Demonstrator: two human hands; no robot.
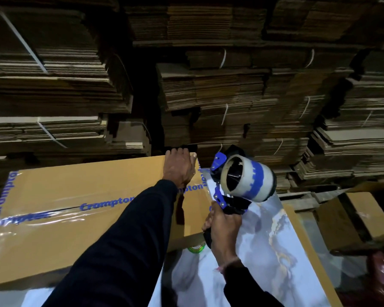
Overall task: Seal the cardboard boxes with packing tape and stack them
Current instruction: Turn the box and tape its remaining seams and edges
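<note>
A brown cardboard box (75, 191) with blue "Crompton" print lies on a marble-patterned table (268, 240). Clear tape shines along its middle seam. My left hand (180, 167) lies on the box's far right corner, fingers hooked over the far edge. My right hand (223, 227) grips the handle of a blue and black tape dispenser (237, 182). The dispenser carries a roll of clear tape and sits against the box's right end.
Tall stacks of flattened, strapped cardboard (231, 85) fill the whole background. A small green tape roll (196, 249) peeks out under the box's right end. An open box (359, 213) sits low at the right, beyond the table edge.
</note>
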